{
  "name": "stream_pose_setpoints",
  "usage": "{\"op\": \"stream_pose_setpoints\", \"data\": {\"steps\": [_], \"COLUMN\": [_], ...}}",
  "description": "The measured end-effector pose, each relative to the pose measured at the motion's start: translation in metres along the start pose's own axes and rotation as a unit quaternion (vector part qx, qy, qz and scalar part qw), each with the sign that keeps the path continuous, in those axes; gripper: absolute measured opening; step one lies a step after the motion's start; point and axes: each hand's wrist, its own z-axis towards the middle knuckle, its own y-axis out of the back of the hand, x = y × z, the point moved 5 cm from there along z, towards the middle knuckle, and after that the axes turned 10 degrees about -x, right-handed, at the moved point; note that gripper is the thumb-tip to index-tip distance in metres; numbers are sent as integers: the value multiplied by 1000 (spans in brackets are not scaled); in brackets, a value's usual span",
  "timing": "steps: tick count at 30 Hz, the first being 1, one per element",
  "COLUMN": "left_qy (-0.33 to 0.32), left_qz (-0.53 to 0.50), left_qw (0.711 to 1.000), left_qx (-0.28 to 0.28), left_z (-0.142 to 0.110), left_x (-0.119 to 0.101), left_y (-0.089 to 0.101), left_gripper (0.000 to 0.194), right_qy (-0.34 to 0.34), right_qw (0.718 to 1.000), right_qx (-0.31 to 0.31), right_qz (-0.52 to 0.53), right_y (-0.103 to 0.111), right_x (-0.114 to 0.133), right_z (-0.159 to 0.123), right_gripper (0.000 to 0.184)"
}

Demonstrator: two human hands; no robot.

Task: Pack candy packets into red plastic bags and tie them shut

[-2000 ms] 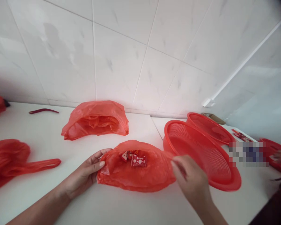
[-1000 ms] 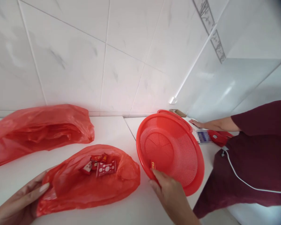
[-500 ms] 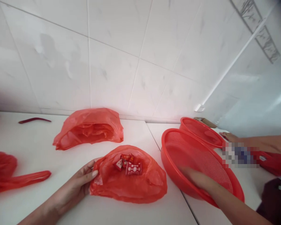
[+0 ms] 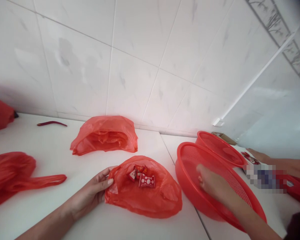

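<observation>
My left hand (image 4: 97, 186) grips the left edge of a red plastic bag (image 4: 145, 203), thumb on top, and its mouth stands wide. Inside the bag lie several small wrapped sweets (image 4: 147, 181), one dark red with white dots. Over the red mesh basket (image 4: 183, 176) to the right is my right hand (image 4: 212, 185), with curled fingers. Whatever those fingers hold, if anything, is hidden. The basket's bottom is mostly out of sight behind its rim and my forearm.
Another red plastic bag (image 4: 105, 136) lies behind, and a knotted one (image 4: 12, 175) is at the left. A dark red curved strip (image 4: 52, 123) lies near the tiled wall. Behind the basket is a second red basket (image 4: 220, 148); another person's arm (image 4: 285, 165) reaches in at the right.
My right hand has lifted from deep inside the basket to nearer its rim, fingers now visible and curled. My left hand keeps hold of the bag. The view has shifted slightly left.
</observation>
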Motion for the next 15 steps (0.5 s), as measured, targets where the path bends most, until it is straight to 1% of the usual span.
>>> {"op": "stream_pose_setpoints", "data": {"steps": [1, 2, 3, 4, 5, 7, 8, 9, 10, 12, 13, 15], "left_qy": [-4, -6, -9, -11, -12, -14, -14, -15, -16, -23, -26, -28], "left_qz": [-2, -3, -3, -1, 2, 9, 12, 15, 18, 20, 19, 12], "left_qw": [1000, 1000, 1000, 1000, 1000, 1000, 1000, 1000, 1000, 999, 999, 999], "left_qx": [3, 7, 11, 15, 18, 19, 17, 16, 15, 14, 15, 13], "left_z": [0, 0, -1, -1, -2, -2, -2, -2, -2, -2, -1, -1], "left_x": [0, 0, 0, -1, -1, -2, -2, -2, -1, 0, 1, 2], "left_y": [0, -1, -2, -3, -4, -5, -5, -5, -4, -2, -1, 2], "left_gripper": [33, 32, 31, 31, 31, 32, 33, 34, 35, 35, 35, 36], "right_qy": [10, 24, 41, 74, 117, 211, 250, 276, 286, 271, 258, 250], "right_qw": [1000, 999, 998, 997, 993, 975, 964, 957, 954, 958, 961, 963], "right_qx": [17, 25, 21, 3, -10, -3, 0, 24, 49, 91, 99, 85], "right_qz": [-20, -37, -49, -38, -6, 65, 86, 87, 75, 18, -11, -52], "right_y": [2, 4, 6, 7, 6, -5, -14, -27, -41, -68, -78, -87], "right_x": [12, 27, 46, 68, 92, 136, 153, 164, 169, 164, 156, 137], "right_z": [3, 4, 3, -1, -8, -25, -32, -38, -42, -42, -41, -40], "right_gripper": [9, 9, 14, 22, 24, 31, 33, 35, 36, 40, 44, 51]}}
